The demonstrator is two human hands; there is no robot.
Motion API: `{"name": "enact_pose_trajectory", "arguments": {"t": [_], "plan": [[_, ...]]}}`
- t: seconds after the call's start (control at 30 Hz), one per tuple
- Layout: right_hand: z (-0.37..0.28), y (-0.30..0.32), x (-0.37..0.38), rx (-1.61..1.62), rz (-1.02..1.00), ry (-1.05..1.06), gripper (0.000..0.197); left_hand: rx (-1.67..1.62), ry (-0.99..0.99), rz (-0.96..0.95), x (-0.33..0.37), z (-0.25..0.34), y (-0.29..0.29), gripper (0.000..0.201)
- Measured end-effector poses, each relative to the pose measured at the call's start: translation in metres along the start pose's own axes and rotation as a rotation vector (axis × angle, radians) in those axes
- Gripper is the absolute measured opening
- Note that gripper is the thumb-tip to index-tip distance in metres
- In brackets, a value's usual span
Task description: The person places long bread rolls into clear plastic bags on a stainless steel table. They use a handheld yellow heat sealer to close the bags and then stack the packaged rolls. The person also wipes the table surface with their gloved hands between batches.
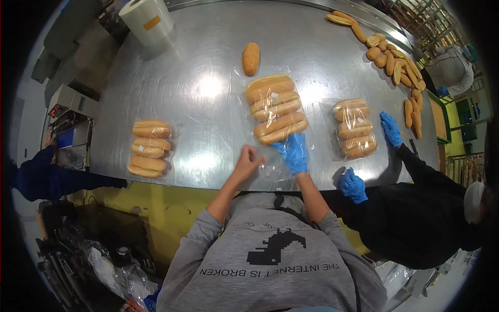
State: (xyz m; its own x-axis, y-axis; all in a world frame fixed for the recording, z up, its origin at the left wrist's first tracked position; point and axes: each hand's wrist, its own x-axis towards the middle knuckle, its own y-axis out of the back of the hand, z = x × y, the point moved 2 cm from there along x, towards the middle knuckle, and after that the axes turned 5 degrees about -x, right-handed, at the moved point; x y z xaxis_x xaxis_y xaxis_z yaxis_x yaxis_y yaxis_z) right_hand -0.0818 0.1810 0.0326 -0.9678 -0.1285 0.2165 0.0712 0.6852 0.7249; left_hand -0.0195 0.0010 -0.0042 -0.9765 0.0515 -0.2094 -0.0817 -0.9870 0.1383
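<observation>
Directly: centre bagged rolls (276,109) at 12 o'clock, stack roughly 12-to-6 | right hand (295,154) nearer, grip unclear | left hand (249,160) curled, hold unclear

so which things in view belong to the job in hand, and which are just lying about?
In the job, judging by the hands:
middle bag of rolls
gloved right hand, at its near end
bare left hand, close by

Lying about, apart from these hands:
left bag of rolls
right bag of rolls
single loose roll
bread pile
big white roll
</observation>
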Motion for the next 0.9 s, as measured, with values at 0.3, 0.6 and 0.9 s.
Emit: {"name": "enact_pose_trajectory", "arguments": {"t": [0.3, 0.6, 0.9], "plan": [[-0.018, 0.025, -0.028, -0.131, -0.914, 0.285, 0.031, -0.592, 0.322, 0.101, 0.055, -0.005, -0.01, 0.039], [-0.008, 0.076, 0.032, 0.97, -1.002, -0.84, 0.067, -0.585, 0.278, 0.187, 0.041, 0.053, -0.023, 0.037], [-0.048, 0.004, 0.046, 1.788, -0.439, -0.877, 0.059, 0.552, -0.277, -0.126, -0.007, 0.082, -0.049, 0.037]]}}
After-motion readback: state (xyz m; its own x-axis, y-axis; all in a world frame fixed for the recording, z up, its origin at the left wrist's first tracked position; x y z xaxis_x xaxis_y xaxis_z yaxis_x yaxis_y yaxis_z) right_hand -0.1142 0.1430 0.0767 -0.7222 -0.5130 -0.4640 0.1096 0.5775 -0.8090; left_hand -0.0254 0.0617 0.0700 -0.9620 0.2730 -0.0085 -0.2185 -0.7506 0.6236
